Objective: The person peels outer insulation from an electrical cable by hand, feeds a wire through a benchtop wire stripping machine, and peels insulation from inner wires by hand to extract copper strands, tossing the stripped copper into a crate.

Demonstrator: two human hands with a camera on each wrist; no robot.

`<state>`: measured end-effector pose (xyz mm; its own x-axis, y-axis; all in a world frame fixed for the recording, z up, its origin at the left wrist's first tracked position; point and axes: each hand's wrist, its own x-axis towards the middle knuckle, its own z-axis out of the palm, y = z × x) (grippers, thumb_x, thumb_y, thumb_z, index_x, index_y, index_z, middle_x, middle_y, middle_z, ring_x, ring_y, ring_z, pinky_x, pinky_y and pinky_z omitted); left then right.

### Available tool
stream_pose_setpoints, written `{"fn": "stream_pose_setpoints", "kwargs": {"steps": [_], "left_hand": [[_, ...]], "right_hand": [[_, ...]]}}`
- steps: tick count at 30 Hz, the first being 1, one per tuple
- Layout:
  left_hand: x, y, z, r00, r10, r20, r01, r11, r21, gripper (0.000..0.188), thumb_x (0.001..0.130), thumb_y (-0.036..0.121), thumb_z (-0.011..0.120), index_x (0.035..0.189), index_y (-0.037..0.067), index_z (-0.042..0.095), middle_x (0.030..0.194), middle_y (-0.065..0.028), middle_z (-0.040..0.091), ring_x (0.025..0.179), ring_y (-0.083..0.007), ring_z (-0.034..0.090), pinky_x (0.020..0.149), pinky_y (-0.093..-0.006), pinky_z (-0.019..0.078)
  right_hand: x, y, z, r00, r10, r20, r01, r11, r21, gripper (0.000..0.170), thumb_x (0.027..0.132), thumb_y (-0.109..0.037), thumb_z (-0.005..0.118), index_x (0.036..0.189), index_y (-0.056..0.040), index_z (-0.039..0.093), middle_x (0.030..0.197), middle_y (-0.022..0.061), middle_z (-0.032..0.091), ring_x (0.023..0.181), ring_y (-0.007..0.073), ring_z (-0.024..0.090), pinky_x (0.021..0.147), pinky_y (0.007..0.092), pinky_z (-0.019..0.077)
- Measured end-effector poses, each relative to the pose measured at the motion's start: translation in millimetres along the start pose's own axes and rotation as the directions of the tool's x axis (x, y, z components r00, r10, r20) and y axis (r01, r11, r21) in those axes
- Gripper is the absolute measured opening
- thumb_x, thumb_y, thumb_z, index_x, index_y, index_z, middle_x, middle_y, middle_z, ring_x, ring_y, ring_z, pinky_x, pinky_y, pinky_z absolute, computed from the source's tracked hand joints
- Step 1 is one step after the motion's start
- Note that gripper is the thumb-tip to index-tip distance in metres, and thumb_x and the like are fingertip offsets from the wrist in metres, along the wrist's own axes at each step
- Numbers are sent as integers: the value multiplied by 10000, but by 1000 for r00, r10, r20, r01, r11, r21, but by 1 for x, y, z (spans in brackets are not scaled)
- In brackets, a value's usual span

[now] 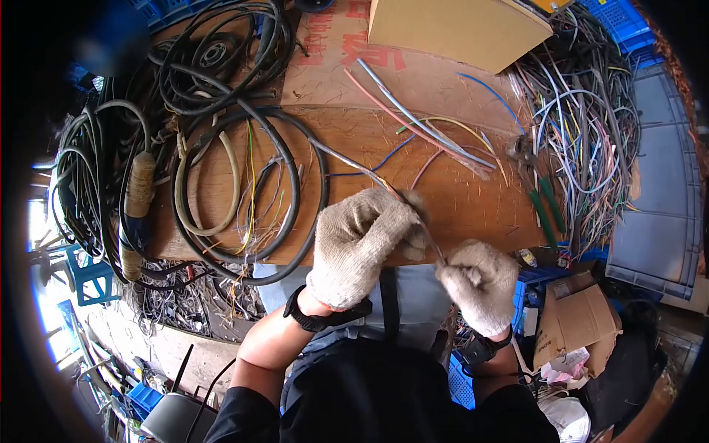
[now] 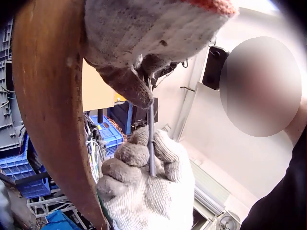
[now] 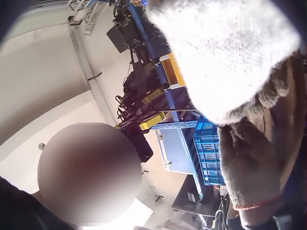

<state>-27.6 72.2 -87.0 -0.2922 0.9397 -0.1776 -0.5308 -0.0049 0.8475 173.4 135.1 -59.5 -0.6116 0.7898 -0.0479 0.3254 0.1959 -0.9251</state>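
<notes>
Probably light and springy, the thin wire [image 2: 151,120], centre of the left wrist view, is pinched by left hand [image 1: 362,240] and right hand [image 1: 480,286], best held at two points

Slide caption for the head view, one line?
Gloved left hand and right hand grip a thin wire at a wooden table, with black cable coils and green-handled pliers nearby.
</notes>
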Motion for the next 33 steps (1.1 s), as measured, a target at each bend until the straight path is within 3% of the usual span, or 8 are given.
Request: {"fn": "stream_pose_setpoints", "kwargs": {"steps": [3,6,11,14,18,21,27,33], "left_hand": [[-1,7,-2,993,-18,118,19,1000,-5,197,990,116,579,978,-61,664,946,-158,724,702,-162,697,653,-273,571],[0,19,5,973,-89,214,20,953,302,185,916,89,651,784,-35,692,718,-87,706,672,-124,678,629,-262,542],[2,17,2,916,-124,381,-93,858,505,114,875,143,700,844,35,715,752,-68,683,699,-151,675,629,-303,513],[2,6,-1,864,30,502,-337,776,533,122,802,171,740,841,58,717,790,-115,673,716,-311,657,644,-385,524],[3,2,2,816,54,575,-427,727,538,169,785,147,760,921,47,755,838,-113,719,700,-226,701,638,-307,548],[2,10,5,831,91,549,-415,758,503,157,802,125,733,928,33,749,843,-123,715,690,-234,697,626,-302,541],[-5,8,10,985,6,174,-27,993,115,205,954,89,570,997,-91,657,886,-147,708,720,-174,698,650,-276,556],[-2,8,4,983,-36,180,25,997,67,233,987,166,610,919,-55,631,877,-161,703,731,-183,703,651,-277,561]], "right_hand": [[6,3,-2,987,-156,23,154,985,79,124,827,-49,741,920,10,686,821,91,699,726,127,650,648,266,508],[5,-11,-6,982,77,-170,-45,982,184,134,897,-101,697,977,6,707,853,69,696,747,110,634,674,262,500],[30,-16,-5,994,-73,-85,85,987,136,111,933,-90,677,985,1,713,876,66,685,739,92,608,647,252,473],[33,-22,0,1000,-11,-25,16,985,172,73,915,-68,696,946,-5,714,842,42,660,729,77,591,631,247,457],[35,-21,-2,997,-58,46,52,990,131,53,893,-56,719,895,-3,711,809,26,646,697,60,570,601,241,434],[32,-19,-7,998,-25,59,15,987,159,57,883,-53,726,881,1,709,798,30,645,672,65,566,583,244,424],[23,-5,-5,995,-75,69,61,981,181,44,842,-30,743,848,-11,703,756,52,634,616,104,570,546,269,415],[21,-4,-1,980,-146,137,137,988,70,61,838,-53,763,863,-32,711,769,57,643,615,124,592,550,280,446]]}}
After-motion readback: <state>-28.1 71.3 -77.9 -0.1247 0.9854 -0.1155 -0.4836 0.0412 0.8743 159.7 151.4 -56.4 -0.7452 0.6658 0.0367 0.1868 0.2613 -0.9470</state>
